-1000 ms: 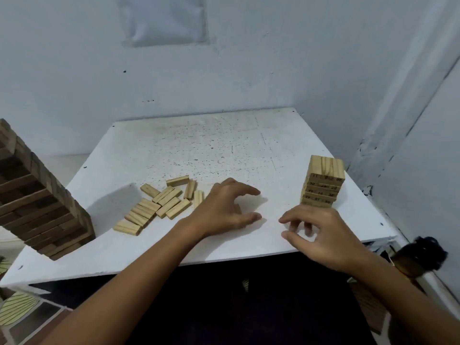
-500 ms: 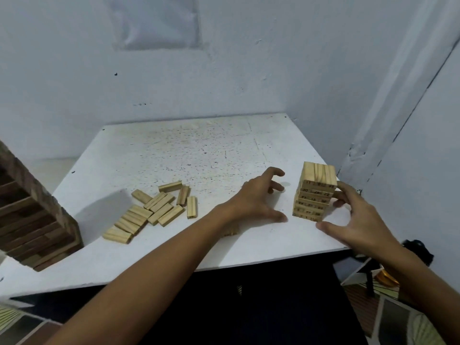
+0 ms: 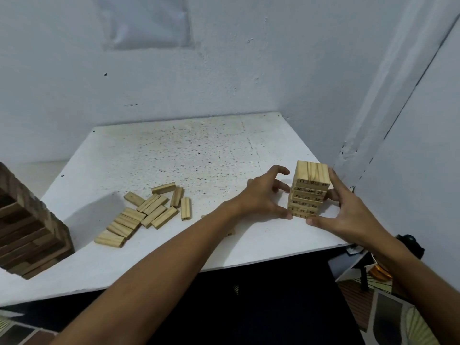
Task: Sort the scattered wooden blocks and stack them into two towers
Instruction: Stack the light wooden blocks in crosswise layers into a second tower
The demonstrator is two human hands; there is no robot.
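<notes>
A short tower of light numbered wooden blocks (image 3: 311, 188) stands near the right front corner of the white table (image 3: 186, 158). My left hand (image 3: 261, 197) is at its left side with fingers spread, and the thumb touches the base. My right hand (image 3: 348, 212) cups the right side, its fingers lying along the tower and its thumb at the front base. Several loose light blocks (image 3: 149, 210) lie flat in a cluster left of centre. One more block (image 3: 230, 234) peeks out from under my left forearm. A taller tower of dark blocks (image 3: 27, 230) stands at the left edge.
Walls close in behind the table and on its right, close to the light tower. A black object (image 3: 408, 242) and clutter sit below the table's right front corner. The table's front edge runs just under my forearms.
Both hands moved right and forward from the table's front middle to the light tower. They now bracket it on both sides. The camera view shifted slightly right.
</notes>
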